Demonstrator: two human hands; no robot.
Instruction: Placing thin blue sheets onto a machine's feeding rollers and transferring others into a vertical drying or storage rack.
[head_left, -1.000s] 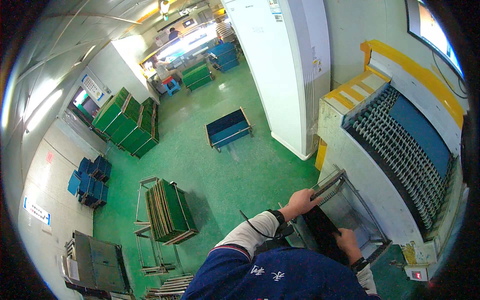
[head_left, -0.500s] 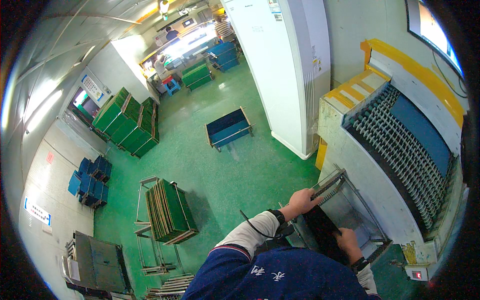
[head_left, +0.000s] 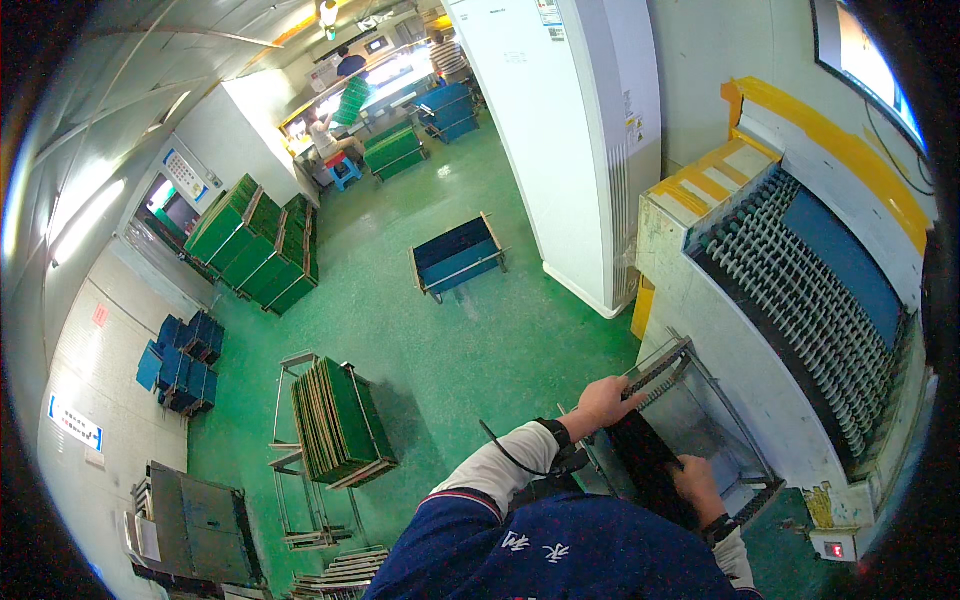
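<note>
At lower right, a metal rack [head_left: 722, 405] with dark slotted bars holds a batch of thin dark panels [head_left: 642, 452] standing on edge. My left hand [head_left: 604, 402] is closed over the far end of the panels, its fingertips beside the slotted bar. My right hand [head_left: 697, 482] grips their near end, with its fingers bent over the edge. The lower part of the panels is hidden by my body. Right of the rack stands a roller conveyor [head_left: 790, 310] with a blue panel [head_left: 842, 255] lying on it.
A tall white cabinet [head_left: 555, 130] rises ahead. To the left are a rack of green panels [head_left: 345, 420], stacked green panels [head_left: 255, 245] and blue ones [head_left: 185, 370]. A blue-panel rack [head_left: 457, 258] stands mid-floor. People work at a lit bench [head_left: 385, 85] far off.
At the far bench, a green panel now appears raised beside a seated person. My hands have stayed almost where they were on the dark panels.
</note>
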